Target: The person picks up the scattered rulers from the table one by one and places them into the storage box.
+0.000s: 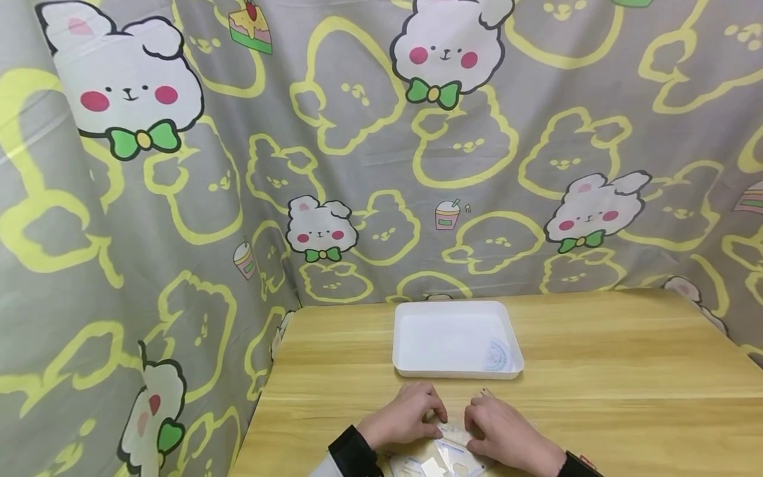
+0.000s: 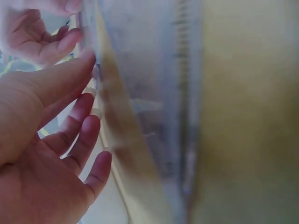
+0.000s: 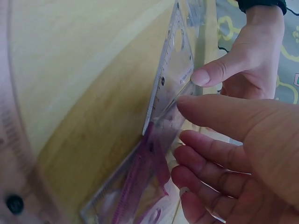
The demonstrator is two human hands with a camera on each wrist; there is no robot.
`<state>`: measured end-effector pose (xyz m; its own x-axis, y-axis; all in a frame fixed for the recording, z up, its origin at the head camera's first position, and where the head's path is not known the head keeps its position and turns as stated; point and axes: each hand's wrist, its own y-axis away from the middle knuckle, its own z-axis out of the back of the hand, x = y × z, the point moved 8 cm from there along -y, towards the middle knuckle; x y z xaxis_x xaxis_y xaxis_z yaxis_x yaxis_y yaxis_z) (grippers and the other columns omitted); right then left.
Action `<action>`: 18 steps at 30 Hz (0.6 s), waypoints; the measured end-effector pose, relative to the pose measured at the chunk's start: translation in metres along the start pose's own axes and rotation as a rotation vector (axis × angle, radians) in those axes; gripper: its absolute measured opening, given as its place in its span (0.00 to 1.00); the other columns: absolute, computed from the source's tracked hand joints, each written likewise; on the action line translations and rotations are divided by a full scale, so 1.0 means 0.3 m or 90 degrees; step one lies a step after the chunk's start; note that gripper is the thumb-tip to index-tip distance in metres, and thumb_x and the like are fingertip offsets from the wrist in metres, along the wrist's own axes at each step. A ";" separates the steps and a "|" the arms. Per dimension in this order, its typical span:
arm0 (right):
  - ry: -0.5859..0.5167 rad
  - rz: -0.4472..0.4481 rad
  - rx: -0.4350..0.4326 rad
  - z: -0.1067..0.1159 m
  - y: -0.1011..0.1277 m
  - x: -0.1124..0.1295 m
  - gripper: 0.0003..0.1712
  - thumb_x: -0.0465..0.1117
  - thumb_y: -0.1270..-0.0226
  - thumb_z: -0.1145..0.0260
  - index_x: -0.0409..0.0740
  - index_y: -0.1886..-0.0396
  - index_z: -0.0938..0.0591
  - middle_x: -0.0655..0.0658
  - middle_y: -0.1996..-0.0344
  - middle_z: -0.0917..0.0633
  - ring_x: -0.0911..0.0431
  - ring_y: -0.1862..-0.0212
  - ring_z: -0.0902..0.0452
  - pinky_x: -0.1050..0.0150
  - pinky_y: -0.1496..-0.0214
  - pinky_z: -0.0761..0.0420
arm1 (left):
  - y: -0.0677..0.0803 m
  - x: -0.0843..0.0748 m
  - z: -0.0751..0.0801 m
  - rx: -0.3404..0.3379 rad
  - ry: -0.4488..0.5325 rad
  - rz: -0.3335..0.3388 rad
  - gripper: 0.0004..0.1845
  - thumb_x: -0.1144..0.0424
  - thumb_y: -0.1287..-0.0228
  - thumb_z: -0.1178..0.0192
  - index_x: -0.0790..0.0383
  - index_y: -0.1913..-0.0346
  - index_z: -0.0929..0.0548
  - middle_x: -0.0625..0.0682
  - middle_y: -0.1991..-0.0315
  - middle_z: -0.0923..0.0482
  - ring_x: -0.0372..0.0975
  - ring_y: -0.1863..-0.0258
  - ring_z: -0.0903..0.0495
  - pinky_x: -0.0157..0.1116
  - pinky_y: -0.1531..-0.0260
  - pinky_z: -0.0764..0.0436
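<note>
I count one white tray (image 1: pixel 411 331), one protractor (image 1: pixel 497 355) in it, and perhaps two clear rulers (image 3: pixel 170 84) under my fingers.

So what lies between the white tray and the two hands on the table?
Only bare wooden table, in the head view: a narrow strip separates the white tray from the left hand and right hand.

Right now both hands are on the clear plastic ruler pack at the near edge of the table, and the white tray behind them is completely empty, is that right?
Not quite. The white tray is not empty: the head view shows a clear protractor in its near right corner. The rest stands: left hand and right hand both grip the ruler pack at the table edge.
</note>
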<state>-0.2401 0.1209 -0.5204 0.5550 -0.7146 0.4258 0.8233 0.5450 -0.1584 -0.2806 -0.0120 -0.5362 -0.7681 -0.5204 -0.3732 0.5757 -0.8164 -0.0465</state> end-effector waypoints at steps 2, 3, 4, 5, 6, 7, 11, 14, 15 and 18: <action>-0.001 0.004 0.002 -0.002 -0.001 0.003 0.15 0.41 0.49 0.19 0.53 0.76 0.21 0.62 0.76 0.33 0.68 0.71 0.40 0.70 0.69 0.35 | 0.007 0.004 -0.004 0.003 0.008 0.011 0.08 0.53 0.38 0.24 0.46 0.58 0.11 0.36 0.59 0.24 0.26 0.53 0.32 0.27 0.52 0.37; -0.002 0.005 0.005 -0.003 -0.002 0.004 0.15 0.41 0.48 0.19 0.53 0.76 0.21 0.63 0.76 0.33 0.68 0.71 0.40 0.70 0.69 0.35 | 0.009 0.007 -0.008 0.007 0.013 0.017 0.08 0.52 0.39 0.24 0.46 0.59 0.11 0.35 0.60 0.24 0.26 0.54 0.33 0.27 0.52 0.38; -0.002 0.008 0.008 -0.006 -0.004 0.007 0.16 0.42 0.48 0.19 0.54 0.76 0.21 0.63 0.76 0.33 0.68 0.71 0.40 0.70 0.69 0.35 | 0.013 0.010 -0.011 0.011 0.020 0.023 0.09 0.52 0.39 0.24 0.46 0.59 0.11 0.35 0.60 0.24 0.26 0.55 0.33 0.28 0.53 0.38; -0.004 0.009 0.012 -0.009 -0.006 0.010 0.15 0.42 0.48 0.19 0.54 0.76 0.21 0.63 0.76 0.33 0.68 0.71 0.40 0.70 0.69 0.35 | 0.016 0.013 -0.015 0.015 0.023 0.028 0.09 0.52 0.39 0.24 0.46 0.59 0.11 0.34 0.61 0.25 0.26 0.56 0.34 0.28 0.53 0.38; -0.008 0.011 0.014 -0.010 -0.009 0.013 0.15 0.41 0.48 0.19 0.54 0.76 0.22 0.63 0.77 0.33 0.68 0.72 0.40 0.70 0.69 0.35 | 0.017 0.016 -0.018 0.019 0.026 0.033 0.09 0.52 0.40 0.23 0.46 0.60 0.12 0.34 0.62 0.25 0.26 0.57 0.34 0.28 0.54 0.38; -0.013 0.013 0.015 -0.011 -0.011 0.016 0.16 0.41 0.48 0.19 0.54 0.76 0.22 0.63 0.77 0.32 0.69 0.72 0.40 0.71 0.69 0.36 | 0.018 0.017 -0.020 0.021 0.028 0.036 0.09 0.52 0.39 0.23 0.46 0.60 0.12 0.33 0.63 0.26 0.25 0.58 0.34 0.28 0.54 0.38; -0.021 0.039 0.002 -0.005 -0.016 0.034 0.18 0.37 0.50 0.19 0.55 0.76 0.23 0.65 0.79 0.30 0.71 0.73 0.40 0.69 0.67 0.35 | 0.018 0.016 -0.027 0.022 0.093 0.029 0.08 0.58 0.34 0.26 0.50 0.60 0.16 0.33 0.65 0.23 0.21 0.64 0.30 0.22 0.57 0.30; -0.006 0.061 -0.007 -0.001 -0.013 0.043 0.19 0.37 0.50 0.18 0.56 0.75 0.24 0.67 0.80 0.30 0.72 0.74 0.39 0.63 0.61 0.32 | 0.019 0.014 -0.025 0.011 0.161 0.015 0.07 0.64 0.31 0.30 0.54 0.58 0.20 0.36 0.65 0.17 0.19 0.66 0.24 0.20 0.62 0.24; -0.001 0.061 -0.004 -0.002 -0.012 0.043 0.19 0.37 0.49 0.18 0.56 0.75 0.24 0.67 0.80 0.29 0.72 0.74 0.39 0.61 0.60 0.31 | 0.020 0.015 -0.023 0.007 0.173 0.011 0.07 0.65 0.30 0.31 0.55 0.57 0.21 0.37 0.64 0.16 0.18 0.65 0.23 0.19 0.61 0.23; 0.005 0.049 0.012 -0.007 -0.010 0.032 0.18 0.39 0.46 0.18 0.55 0.75 0.23 0.67 0.80 0.29 0.71 0.75 0.39 0.61 0.60 0.31 | 0.024 0.019 -0.015 -0.006 0.197 0.001 0.06 0.67 0.29 0.33 0.57 0.56 0.20 0.40 0.62 0.13 0.18 0.63 0.21 0.19 0.59 0.22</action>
<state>-0.2369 0.1114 -0.5177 0.6179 -0.6732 0.4062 0.7755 0.6071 -0.1734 -0.2795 -0.0198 -0.5430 -0.6460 -0.4200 -0.6375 0.5812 -0.8119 -0.0541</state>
